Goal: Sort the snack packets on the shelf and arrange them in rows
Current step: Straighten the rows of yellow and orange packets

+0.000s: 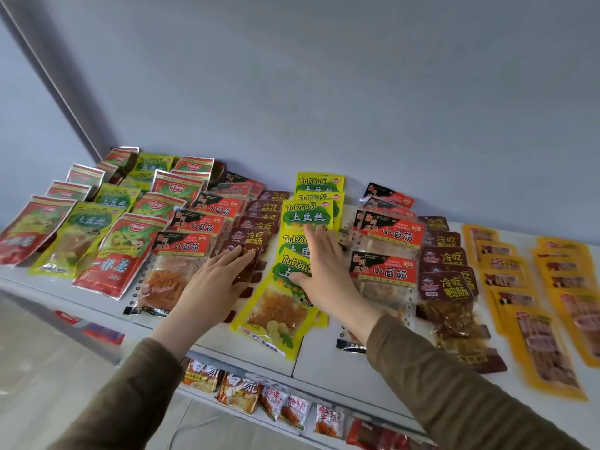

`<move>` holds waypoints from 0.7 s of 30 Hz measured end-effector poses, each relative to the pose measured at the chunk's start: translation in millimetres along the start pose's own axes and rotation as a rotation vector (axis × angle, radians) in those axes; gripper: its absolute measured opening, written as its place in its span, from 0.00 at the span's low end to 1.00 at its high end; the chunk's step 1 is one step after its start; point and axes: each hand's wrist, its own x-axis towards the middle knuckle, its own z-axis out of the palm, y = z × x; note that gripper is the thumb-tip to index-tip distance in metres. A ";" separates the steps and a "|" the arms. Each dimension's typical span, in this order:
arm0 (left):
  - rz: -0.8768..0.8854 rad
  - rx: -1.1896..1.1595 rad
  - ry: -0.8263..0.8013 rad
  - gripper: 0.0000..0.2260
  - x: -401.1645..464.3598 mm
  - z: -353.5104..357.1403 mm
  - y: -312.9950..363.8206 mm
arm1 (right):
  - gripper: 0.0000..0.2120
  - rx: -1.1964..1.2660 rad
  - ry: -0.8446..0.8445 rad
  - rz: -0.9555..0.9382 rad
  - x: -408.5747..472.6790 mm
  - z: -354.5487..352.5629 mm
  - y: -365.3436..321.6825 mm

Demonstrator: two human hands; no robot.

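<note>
Shelf [311,358] carries packets in sorted columns.
Yellow row [306,219] under right hand [319,264]: fingers flat, gripping nothing, likely squaring column.
Maroon row [259,222] under left hand [224,274]: flat too, steadying neighbours.
Orange packets [519,287] far right of hands.

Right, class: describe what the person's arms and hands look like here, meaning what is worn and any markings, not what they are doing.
Both arms wear long olive-brown sleeves of a finely ribbed knit, ending at the wrists: the left sleeve and the right sleeve. The left hand and right hand are bare: no gloves, rings or watch show.
</note>
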 end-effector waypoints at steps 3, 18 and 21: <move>-0.016 -0.133 0.038 0.27 0.0 -6.7 2.5 | 0.47 0.074 0.054 0.054 0.2 -4.0 0.6; -0.063 -0.769 0.006 0.36 35.7 12.3 71.6 | 0.31 1.082 0.174 0.465 2.8 -19.2 -12.1; -0.107 -0.812 0.087 0.33 69.5 -5.4 69.9 | 0.28 1.039 0.266 0.431 24.1 -31.1 -8.1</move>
